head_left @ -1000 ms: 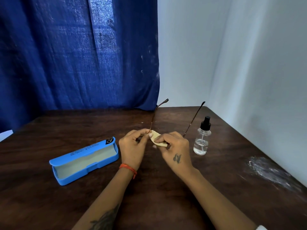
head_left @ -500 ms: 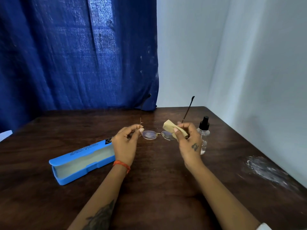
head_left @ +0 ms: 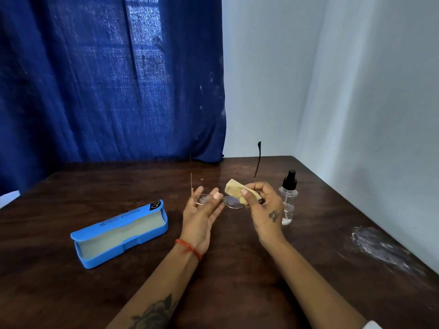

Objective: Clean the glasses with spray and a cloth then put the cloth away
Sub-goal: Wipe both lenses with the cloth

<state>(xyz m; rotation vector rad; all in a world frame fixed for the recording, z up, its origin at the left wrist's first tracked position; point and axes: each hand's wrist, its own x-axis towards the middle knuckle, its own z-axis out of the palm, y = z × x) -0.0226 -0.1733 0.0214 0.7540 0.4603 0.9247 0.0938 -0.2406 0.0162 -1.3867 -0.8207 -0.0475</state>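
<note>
Thin-framed glasses [head_left: 231, 202] are held above the dark wooden table, both temples pointing up. My left hand [head_left: 202, 213] lies palm up under the left lens, fingers loosely curled around it. My right hand [head_left: 263, 207] pinches a small yellow cloth [head_left: 234, 189] onto the right lens and frame end. A clear spray bottle [head_left: 288, 198] with a black pump stands just right of my right hand.
An open blue glasses case [head_left: 118, 233] lies on the table [head_left: 237, 269] to the left of my left hand. A white smear [head_left: 380, 248] marks the table at the right. A blue curtain hangs behind; pale walls close the back and right side.
The hands were together rubbing the cloth on a lens; they have spread apart, the right hand now wipes the right lens end, and the left hand has turned palm up beneath the left lens.
</note>
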